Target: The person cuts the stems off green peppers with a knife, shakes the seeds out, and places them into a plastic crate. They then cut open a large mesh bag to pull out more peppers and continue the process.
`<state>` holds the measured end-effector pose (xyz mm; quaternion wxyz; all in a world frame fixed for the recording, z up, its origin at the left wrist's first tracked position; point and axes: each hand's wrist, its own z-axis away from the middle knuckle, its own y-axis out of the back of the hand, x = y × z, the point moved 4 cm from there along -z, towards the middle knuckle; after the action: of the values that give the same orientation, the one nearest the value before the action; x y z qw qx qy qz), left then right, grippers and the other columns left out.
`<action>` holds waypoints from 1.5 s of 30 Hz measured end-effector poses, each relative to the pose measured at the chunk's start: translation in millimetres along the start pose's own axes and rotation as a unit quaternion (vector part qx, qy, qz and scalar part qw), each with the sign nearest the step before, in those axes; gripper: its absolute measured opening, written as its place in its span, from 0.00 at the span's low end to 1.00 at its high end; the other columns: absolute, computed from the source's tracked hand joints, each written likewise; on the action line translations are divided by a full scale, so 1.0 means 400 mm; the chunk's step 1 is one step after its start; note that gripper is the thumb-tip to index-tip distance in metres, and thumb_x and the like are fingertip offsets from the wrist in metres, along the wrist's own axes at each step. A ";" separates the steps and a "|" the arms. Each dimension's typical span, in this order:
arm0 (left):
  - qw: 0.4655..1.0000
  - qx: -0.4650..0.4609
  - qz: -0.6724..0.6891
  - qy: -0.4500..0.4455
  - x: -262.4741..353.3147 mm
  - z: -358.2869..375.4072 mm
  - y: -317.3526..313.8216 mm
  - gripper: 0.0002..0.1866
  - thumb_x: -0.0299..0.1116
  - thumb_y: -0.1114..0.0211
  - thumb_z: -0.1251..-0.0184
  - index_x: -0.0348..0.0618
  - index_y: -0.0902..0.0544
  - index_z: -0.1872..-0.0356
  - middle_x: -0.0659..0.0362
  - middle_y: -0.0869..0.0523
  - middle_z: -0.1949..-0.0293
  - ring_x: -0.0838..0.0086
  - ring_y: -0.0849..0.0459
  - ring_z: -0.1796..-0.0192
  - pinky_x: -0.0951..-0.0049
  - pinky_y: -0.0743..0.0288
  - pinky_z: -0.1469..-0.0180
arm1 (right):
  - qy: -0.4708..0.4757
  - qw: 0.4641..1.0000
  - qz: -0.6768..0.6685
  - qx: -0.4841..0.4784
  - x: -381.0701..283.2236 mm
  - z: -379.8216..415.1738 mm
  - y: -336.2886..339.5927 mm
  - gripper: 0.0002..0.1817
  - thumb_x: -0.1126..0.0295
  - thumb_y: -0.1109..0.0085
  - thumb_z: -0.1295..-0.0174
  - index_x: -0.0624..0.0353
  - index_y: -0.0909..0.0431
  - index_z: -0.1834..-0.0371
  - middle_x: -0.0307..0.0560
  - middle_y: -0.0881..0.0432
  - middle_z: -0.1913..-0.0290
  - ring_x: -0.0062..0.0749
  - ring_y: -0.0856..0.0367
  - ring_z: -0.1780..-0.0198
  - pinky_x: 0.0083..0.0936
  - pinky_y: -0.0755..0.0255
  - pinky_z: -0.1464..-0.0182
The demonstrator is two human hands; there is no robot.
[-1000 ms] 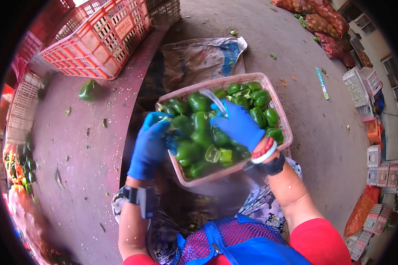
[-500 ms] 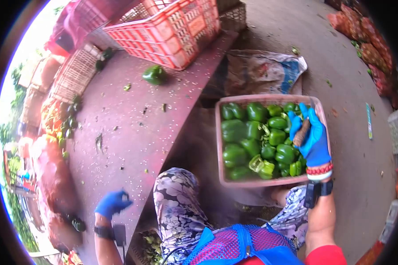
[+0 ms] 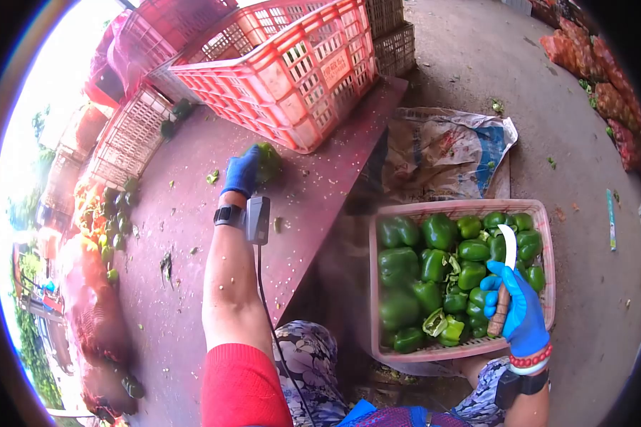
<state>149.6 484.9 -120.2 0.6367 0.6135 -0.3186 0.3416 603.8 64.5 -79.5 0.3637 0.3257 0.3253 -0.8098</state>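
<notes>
Left hand (image 3: 242,171) has now reached the loose pepper (image 3: 267,160).

The label on the red crate (image 3: 303,64) is unreadable.

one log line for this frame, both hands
left hand: on loose green pepper, red table | right hand: gripping knife over pink basket of peppers

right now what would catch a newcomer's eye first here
The pink basket at lower right, heaped with green peppers, stands out most. Over it the right hand, in a blue glove, holds a curved knife. Across the red table, the left hand grips a lone green pepper beside a big red crate.
</notes>
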 end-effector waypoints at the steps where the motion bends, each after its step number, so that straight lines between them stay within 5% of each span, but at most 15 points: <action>1: 0.995 0.024 0.097 0.006 0.001 0.012 -0.017 0.25 0.40 0.30 0.36 0.37 0.26 0.44 0.51 0.15 0.60 0.65 0.14 0.62 0.68 0.18 0.60 | 0.009 1.000 0.010 -0.009 -0.001 0.000 -0.003 0.21 0.57 0.47 0.26 0.61 0.26 0.38 0.44 0.19 0.61 0.22 0.23 0.70 0.22 0.26 0.69; 2: 0.980 0.049 0.194 0.007 0.008 0.028 -0.034 0.23 0.35 0.28 0.37 0.40 0.26 0.46 0.55 0.16 0.60 0.70 0.15 0.63 0.70 0.18 0.61 | 0.019 0.999 0.019 -0.017 -0.002 0.005 -0.006 0.21 0.58 0.46 0.26 0.61 0.26 0.38 0.45 0.19 0.61 0.23 0.23 0.69 0.23 0.26 0.68; 6: 0.976 -0.021 0.164 -0.142 0.095 0.122 -0.110 0.29 0.25 0.23 0.47 0.46 0.30 0.47 0.56 0.18 0.58 0.74 0.18 0.57 0.71 0.18 0.56 | 0.015 0.997 0.063 -0.038 -0.004 0.022 -0.033 0.22 0.60 0.45 0.27 0.62 0.27 0.37 0.46 0.20 0.60 0.24 0.23 0.67 0.23 0.25 0.66; 9: 0.981 0.019 -0.021 -0.191 0.133 0.164 -0.138 0.33 0.26 0.24 0.47 0.44 0.33 0.41 0.56 0.18 0.56 0.75 0.18 0.55 0.72 0.19 0.53 | 0.017 0.996 0.081 -0.041 -0.004 0.040 -0.056 0.21 0.60 0.43 0.29 0.62 0.26 0.41 0.45 0.19 0.60 0.24 0.23 0.68 0.23 0.26 0.65; 12: 0.986 -0.053 0.153 -0.037 0.148 0.217 -0.126 0.38 0.27 0.23 0.47 0.43 0.35 0.36 0.55 0.19 0.53 0.74 0.19 0.53 0.72 0.19 0.53 | 0.032 0.994 0.092 -0.051 0.002 0.037 -0.072 0.16 0.63 0.41 0.30 0.63 0.24 0.48 0.43 0.19 0.64 0.24 0.23 0.71 0.23 0.27 0.69; 15: 0.965 -0.128 0.191 -0.123 0.230 0.370 -0.177 0.40 0.25 0.25 0.46 0.41 0.37 0.32 0.54 0.22 0.49 0.70 0.19 0.50 0.68 0.18 0.48 | 0.049 0.988 0.087 -0.115 0.017 0.018 -0.102 0.17 0.65 0.39 0.32 0.63 0.23 0.44 0.43 0.17 0.63 0.22 0.23 0.73 0.21 0.28 0.72; 19: 0.948 -0.188 0.061 -0.248 0.346 0.656 -0.282 0.45 0.27 0.22 0.48 0.42 0.39 0.29 0.55 0.27 0.41 0.71 0.27 0.39 0.67 0.27 0.37 | 0.061 0.977 -0.062 -0.196 0.043 -0.006 -0.221 0.26 0.65 0.35 0.34 0.61 0.28 0.35 0.39 0.19 0.63 0.18 0.25 0.74 0.19 0.28 0.72; 22: 0.945 -0.174 0.009 -0.278 0.427 0.824 -0.302 0.49 0.32 0.19 0.50 0.44 0.40 0.28 0.53 0.23 0.42 0.67 0.23 0.39 0.64 0.26 0.38 | 0.070 0.955 0.019 -0.286 0.065 -0.011 -0.250 0.32 0.65 0.31 0.36 0.56 0.32 0.30 0.37 0.20 0.62 0.17 0.27 0.75 0.18 0.29 0.72; 27: 0.930 -0.295 0.167 -0.139 0.383 0.861 -0.263 0.46 0.34 0.18 0.50 0.45 0.37 0.31 0.52 0.20 0.42 0.68 0.19 0.41 0.64 0.24 0.39 | 0.080 0.940 0.034 -0.330 0.093 0.017 -0.261 0.35 0.69 0.26 0.42 0.53 0.31 0.31 0.36 0.20 0.61 0.15 0.29 0.76 0.16 0.31 0.73; 29: 0.923 -0.320 0.183 -0.108 0.353 0.859 -0.272 0.44 0.34 0.18 0.49 0.45 0.35 0.32 0.52 0.19 0.43 0.69 0.19 0.43 0.66 0.24 0.40 | 0.181 0.927 0.084 -0.317 0.114 -0.007 -0.261 0.32 0.68 0.26 0.42 0.54 0.29 0.34 0.37 0.19 0.60 0.20 0.24 0.71 0.23 0.27 0.68; 31: 0.961 -0.227 0.107 -0.114 0.349 0.862 -0.283 0.40 0.32 0.20 0.50 0.45 0.33 0.36 0.53 0.17 0.48 0.70 0.17 0.45 0.67 0.23 0.43 | 0.327 0.887 0.191 -0.264 0.100 -0.007 -0.271 0.30 0.64 0.26 0.41 0.55 0.28 0.37 0.40 0.18 0.60 0.26 0.21 0.67 0.29 0.24 0.63; 32: 0.972 -0.189 0.088 -0.112 0.352 0.865 -0.290 0.39 0.32 0.21 0.50 0.44 0.32 0.36 0.52 0.16 0.48 0.70 0.17 0.46 0.67 0.23 0.43 | 0.412 0.821 0.353 -0.178 0.068 0.003 -0.257 0.30 0.59 0.26 0.42 0.58 0.27 0.40 0.51 0.17 0.57 0.43 0.17 0.58 0.37 0.23 0.55; 36: 0.978 -0.075 0.027 -0.193 0.351 0.832 -0.315 0.38 0.31 0.24 0.51 0.43 0.32 0.37 0.49 0.18 0.50 0.62 0.16 0.48 0.63 0.22 0.45 | 0.450 0.757 0.468 -0.079 0.029 0.042 -0.245 0.30 0.64 0.35 0.40 0.66 0.31 0.37 0.66 0.20 0.51 0.61 0.19 0.52 0.44 0.23 0.52; 40: 0.968 -0.048 -0.017 -0.244 0.372 0.821 -0.331 0.38 0.30 0.26 0.50 0.43 0.33 0.35 0.47 0.20 0.49 0.56 0.16 0.48 0.60 0.22 0.46 | 0.417 0.732 0.536 -0.053 0.083 0.051 -0.268 0.36 0.70 0.44 0.38 0.72 0.45 0.28 0.70 0.21 0.50 0.64 0.19 0.51 0.50 0.23 0.53; 45: 0.949 -0.022 -0.057 -0.309 0.377 0.826 -0.334 0.41 0.29 0.26 0.51 0.39 0.36 0.33 0.44 0.21 0.47 0.52 0.17 0.48 0.59 0.22 0.47 | 0.295 0.771 0.560 -0.073 0.090 0.034 -0.275 0.36 0.70 0.44 0.39 0.70 0.44 0.28 0.71 0.20 0.51 0.64 0.18 0.54 0.50 0.23 0.53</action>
<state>349.5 159.5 -56.4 0.5389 0.6920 -0.4716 0.0911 492.9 98.0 -67.3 0.6616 0.6452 0.2348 -0.3014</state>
